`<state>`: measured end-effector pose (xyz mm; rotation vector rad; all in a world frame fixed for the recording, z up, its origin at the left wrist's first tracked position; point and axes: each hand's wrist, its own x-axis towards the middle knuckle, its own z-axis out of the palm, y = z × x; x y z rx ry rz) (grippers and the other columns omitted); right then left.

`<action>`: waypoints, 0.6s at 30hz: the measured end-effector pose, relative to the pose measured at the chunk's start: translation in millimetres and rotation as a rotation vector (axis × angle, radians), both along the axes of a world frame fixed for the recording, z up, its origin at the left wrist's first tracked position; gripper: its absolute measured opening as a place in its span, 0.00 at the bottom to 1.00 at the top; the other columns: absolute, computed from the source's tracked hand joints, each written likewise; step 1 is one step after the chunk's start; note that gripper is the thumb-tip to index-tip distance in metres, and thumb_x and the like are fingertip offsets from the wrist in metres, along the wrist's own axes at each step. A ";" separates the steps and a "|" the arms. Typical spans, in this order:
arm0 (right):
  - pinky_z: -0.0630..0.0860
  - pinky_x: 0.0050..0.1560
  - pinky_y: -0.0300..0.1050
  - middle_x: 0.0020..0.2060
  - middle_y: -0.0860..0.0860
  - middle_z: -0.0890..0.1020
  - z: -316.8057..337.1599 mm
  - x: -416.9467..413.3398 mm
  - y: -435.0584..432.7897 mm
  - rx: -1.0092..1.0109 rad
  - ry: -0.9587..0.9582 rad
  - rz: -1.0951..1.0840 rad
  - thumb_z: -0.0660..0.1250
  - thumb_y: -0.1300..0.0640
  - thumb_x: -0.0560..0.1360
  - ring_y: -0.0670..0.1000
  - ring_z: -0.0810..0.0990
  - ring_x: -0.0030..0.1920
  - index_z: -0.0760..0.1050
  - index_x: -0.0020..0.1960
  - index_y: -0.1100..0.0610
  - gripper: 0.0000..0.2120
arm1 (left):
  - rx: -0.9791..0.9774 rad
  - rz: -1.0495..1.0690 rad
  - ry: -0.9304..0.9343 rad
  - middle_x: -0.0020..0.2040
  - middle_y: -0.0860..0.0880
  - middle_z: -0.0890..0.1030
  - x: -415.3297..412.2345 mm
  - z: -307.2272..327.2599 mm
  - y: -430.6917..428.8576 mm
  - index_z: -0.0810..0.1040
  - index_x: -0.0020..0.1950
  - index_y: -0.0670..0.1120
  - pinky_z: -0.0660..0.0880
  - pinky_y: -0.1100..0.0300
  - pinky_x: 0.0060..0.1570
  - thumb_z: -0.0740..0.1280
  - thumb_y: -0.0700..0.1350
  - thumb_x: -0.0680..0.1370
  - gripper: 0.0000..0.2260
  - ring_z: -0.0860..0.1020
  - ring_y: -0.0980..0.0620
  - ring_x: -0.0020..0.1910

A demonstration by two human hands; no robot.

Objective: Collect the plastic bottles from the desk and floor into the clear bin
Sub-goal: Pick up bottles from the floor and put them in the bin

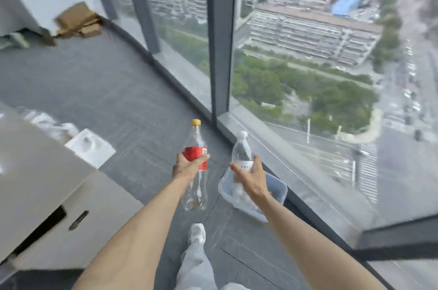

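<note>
My left hand [187,165] grips a tall clear bottle with a red label and a yellow cap [195,145], held upright above the grey carpet. My right hand [251,177] holds a smaller clear bottle with a white cap and white label [241,149], upright over the clear bin [277,186]. The bin stands on the floor beside the window sill; something pale lies inside it, partly hidden by my right hand and arm.
A white desk [47,185] with a drawer unit fills the lower left. A white block [91,147] and crumpled clear plastic [47,122] lie on the carpet near it. Cardboard pieces [78,20] sit far back. Floor-to-ceiling glass [308,100] runs along the right. My shoe [196,232] is below.
</note>
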<state>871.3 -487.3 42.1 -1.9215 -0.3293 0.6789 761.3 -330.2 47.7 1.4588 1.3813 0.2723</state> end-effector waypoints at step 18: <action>0.78 0.50 0.48 0.51 0.47 0.80 -191.9 118.5 17.9 -0.284 0.203 -0.507 0.75 0.44 0.69 0.48 0.81 0.49 0.63 0.71 0.47 0.35 | -0.281 -0.495 0.178 0.53 0.47 0.79 174.4 -207.7 85.0 0.70 0.59 0.50 0.74 0.56 0.52 0.76 0.57 0.67 0.27 0.78 0.49 0.50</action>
